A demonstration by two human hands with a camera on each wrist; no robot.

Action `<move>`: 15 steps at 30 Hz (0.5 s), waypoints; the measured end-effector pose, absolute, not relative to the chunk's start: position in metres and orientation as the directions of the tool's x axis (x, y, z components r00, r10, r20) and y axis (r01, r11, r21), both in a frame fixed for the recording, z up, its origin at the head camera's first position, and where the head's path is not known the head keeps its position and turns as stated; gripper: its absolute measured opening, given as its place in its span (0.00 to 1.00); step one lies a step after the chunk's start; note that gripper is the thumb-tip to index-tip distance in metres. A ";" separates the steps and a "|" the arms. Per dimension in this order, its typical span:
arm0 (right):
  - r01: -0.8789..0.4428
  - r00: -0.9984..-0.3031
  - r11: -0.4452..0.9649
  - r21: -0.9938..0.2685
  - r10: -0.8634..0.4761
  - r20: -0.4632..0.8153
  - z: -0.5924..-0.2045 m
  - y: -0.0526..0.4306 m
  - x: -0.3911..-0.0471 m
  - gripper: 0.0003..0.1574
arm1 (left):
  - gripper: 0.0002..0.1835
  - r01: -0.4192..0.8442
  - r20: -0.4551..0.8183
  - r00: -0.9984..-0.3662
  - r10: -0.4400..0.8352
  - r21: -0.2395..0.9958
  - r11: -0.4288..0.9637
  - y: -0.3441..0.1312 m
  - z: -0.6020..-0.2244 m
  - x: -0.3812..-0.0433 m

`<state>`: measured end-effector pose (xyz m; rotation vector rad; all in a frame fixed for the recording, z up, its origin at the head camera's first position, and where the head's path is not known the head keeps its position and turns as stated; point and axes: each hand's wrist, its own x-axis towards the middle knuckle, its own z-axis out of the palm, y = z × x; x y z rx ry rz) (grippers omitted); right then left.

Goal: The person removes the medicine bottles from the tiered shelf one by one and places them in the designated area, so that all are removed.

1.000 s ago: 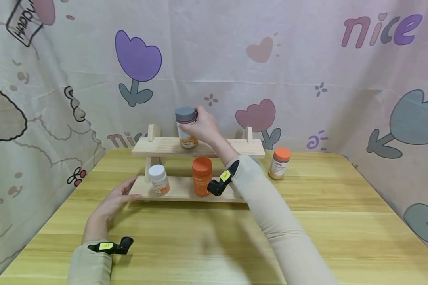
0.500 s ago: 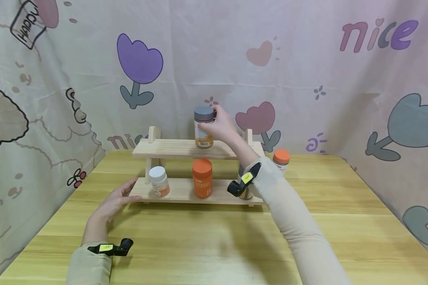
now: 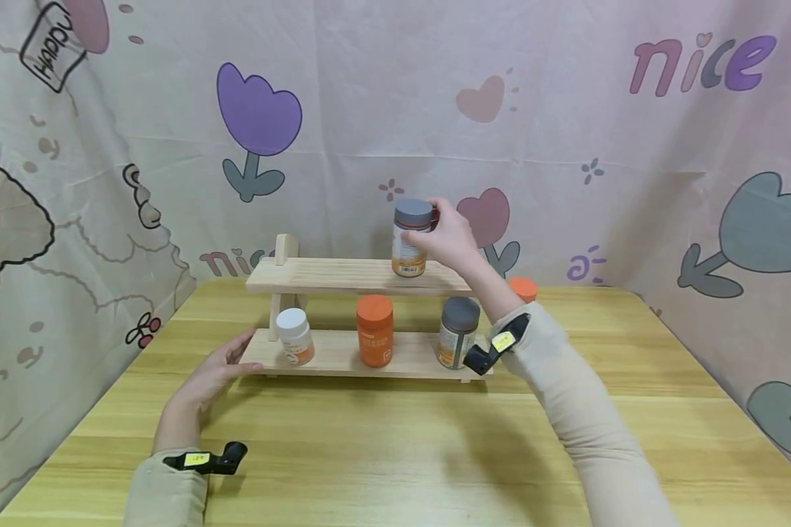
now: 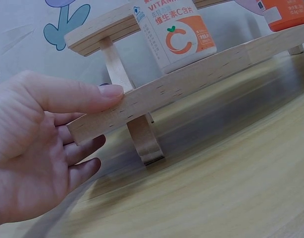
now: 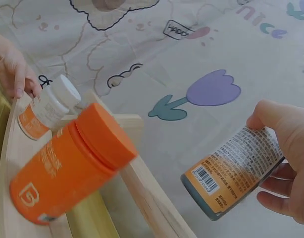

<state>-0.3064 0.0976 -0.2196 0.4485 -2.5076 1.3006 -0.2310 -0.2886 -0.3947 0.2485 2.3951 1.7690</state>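
Note:
My right hand [image 3: 450, 236] grips a grey-lidded supplement bottle [image 3: 410, 252] by its side, upright over the right half of the upper board of a two-tier wooden shelf [image 3: 329, 275]. In the right wrist view, the bottle's base [image 5: 206, 183] shows a barcode and looks apart from the board. My left hand [image 4: 48, 129] holds the left end of the lower board, thumb on its edge and fingers behind and below. On that lower board stand a white vitamin C bottle [image 3: 295, 338], an orange bottle [image 3: 375, 333] and another grey-lidded bottle [image 3: 458, 333].
An orange-lidded bottle [image 3: 524, 288] stands on the wooden table [image 3: 382, 454] to the right of the shelf, mostly hidden by my right arm. A printed cloth [image 3: 382, 95] hangs behind and along the sides.
My right hand has carried the grey-lidded bottle rightward along the upper board. The grey-lidded bottle below has come into view as my right arm shifted right. My left hand stays put.

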 end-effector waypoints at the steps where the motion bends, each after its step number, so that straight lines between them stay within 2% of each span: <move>1: -0.398 -0.911 0.540 -0.741 -0.138 0.389 -0.220 0.102 -0.306 0.38 | 0.48 0.043 -0.024 -0.974 0.223 0.956 0.291 -0.289 -0.395 -0.231; 15: -0.411 -0.902 0.460 -0.787 -0.081 0.424 -0.233 0.160 -0.307 0.39 | 0.49 0.030 -0.038 -0.976 0.213 0.951 0.307 -0.288 -0.394 -0.230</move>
